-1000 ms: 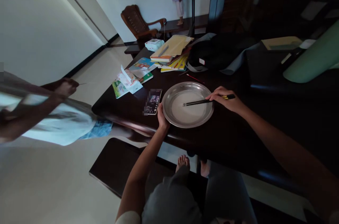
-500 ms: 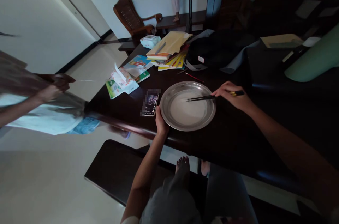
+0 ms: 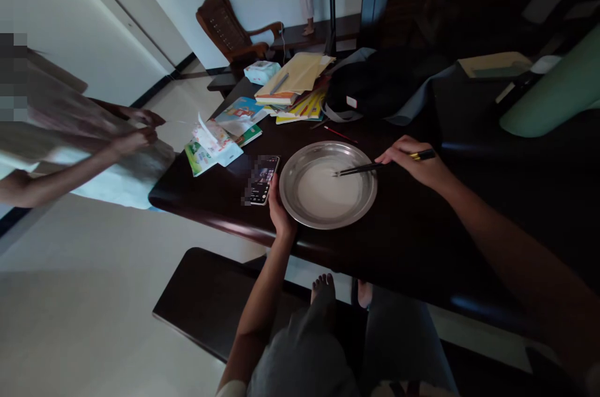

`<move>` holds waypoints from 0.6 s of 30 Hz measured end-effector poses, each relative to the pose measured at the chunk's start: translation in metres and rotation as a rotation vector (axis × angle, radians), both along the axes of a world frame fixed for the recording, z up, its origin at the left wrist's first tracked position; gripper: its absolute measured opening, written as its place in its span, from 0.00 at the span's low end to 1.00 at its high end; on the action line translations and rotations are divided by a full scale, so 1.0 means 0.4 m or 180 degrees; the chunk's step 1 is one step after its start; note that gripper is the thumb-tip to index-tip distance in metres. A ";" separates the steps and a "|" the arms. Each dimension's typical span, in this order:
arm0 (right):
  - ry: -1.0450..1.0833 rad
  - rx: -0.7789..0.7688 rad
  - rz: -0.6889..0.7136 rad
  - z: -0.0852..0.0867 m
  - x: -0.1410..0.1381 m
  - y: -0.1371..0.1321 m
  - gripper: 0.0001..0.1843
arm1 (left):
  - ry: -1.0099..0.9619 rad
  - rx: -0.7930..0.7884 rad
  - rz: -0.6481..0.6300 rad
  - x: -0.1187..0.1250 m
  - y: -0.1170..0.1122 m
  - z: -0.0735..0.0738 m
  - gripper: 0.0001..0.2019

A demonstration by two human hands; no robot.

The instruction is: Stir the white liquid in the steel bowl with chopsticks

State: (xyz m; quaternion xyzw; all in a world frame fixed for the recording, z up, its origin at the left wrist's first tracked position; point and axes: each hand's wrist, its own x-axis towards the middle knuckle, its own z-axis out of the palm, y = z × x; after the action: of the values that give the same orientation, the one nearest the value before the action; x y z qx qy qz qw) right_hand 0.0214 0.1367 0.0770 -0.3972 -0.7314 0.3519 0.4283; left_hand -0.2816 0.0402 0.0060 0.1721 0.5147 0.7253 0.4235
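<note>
Lying left of the pan (image 3: 368, 187) is a phone (image 3: 265, 180); far back sit books (image 3: 304, 110). Left hand (image 3: 280, 212) holds the pan, right hand (image 3: 411, 160) chopsticks (image 3: 359, 169).

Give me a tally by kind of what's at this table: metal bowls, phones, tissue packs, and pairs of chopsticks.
Metal bowls: 1
Phones: 1
Tissue packs: 2
Pairs of chopsticks: 1
Total: 5
</note>
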 end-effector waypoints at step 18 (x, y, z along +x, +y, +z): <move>0.0108 -0.0316 0.0574 0.017 0.008 -0.012 0.28 | 0.0731 -0.0330 0.0254 -0.008 -0.017 -0.040 0.21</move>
State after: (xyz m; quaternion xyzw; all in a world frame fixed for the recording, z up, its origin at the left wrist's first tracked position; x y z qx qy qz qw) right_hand 0.0246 0.1317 0.0836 -0.3444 -0.7385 0.4315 0.3870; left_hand -0.2848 0.0333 -0.0101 0.2112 0.6030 0.6895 0.3410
